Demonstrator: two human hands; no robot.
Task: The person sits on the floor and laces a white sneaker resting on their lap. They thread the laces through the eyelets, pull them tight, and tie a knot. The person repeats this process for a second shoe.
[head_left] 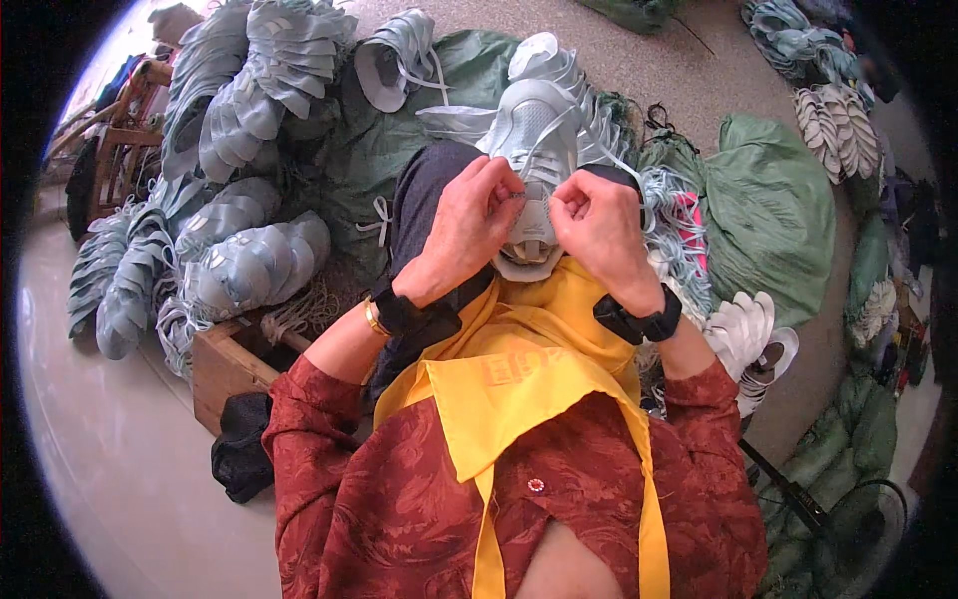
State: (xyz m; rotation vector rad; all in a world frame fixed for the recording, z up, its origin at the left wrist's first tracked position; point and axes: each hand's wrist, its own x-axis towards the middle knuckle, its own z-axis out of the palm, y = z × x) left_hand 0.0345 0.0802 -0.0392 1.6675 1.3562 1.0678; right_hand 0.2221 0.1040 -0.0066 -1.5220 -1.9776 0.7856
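Observation:
A pale grey-blue shoe upper (539, 125) lies between my knees, its toe pointing away and its opening toward me. My left hand (469, 222) is closed in a pinch at the left edge of its lacing gap. Opposite it, my right hand (602, 232) pinches at the right edge, fingertips a little apart from the left ones. Whether a lace end is also between the fingertips is hidden. Pale laces (609, 150) hang loosely at the upper's right side. More uppers (544, 62) lie just beyond it.
Stacked pale uppers (261, 265) fill the left side, by a wooden box (225, 364). A single upper (384, 70) sits on green sacking (464, 70). To the right are a bundle of laces (671, 215), a green sack (768, 210) and white shoe parts (743, 334).

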